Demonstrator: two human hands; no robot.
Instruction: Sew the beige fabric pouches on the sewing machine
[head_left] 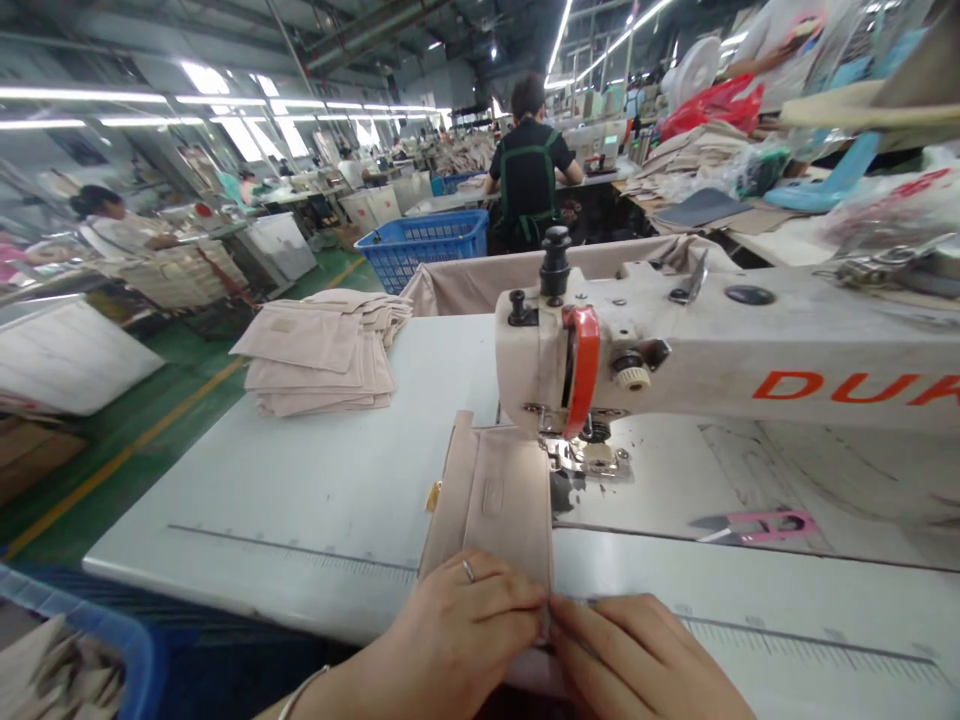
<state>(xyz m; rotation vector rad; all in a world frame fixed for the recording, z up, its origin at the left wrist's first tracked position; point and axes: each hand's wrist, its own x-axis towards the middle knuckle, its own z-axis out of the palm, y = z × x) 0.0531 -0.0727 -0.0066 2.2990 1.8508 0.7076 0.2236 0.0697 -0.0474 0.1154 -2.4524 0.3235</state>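
Observation:
A beige fabric panel [510,500] with a small rectangular patch lies on the sewing table, its right edge running up to the presser foot [592,458] of the sewing machine [697,350]. My left hand [469,630], wearing a ring, rests over the panel's near end, its fingers closed at the right edge. Directly beside it, my right hand [637,650] has its fingertips pressed together on that same edge. The fingertips of both hands nearly meet, and the near end of the fabric is partly hidden under them. A small gold-coloured piece [433,496] shows at the panel's left side.
Stacked beige fabric pieces [322,350] sit at the table's far left. Pink-handled thread snips [757,526] lie right of the needle area. A blue basket [427,245] stands behind the table; a blue bin [139,650] is lower left. A co-worker [529,165] sits ahead.

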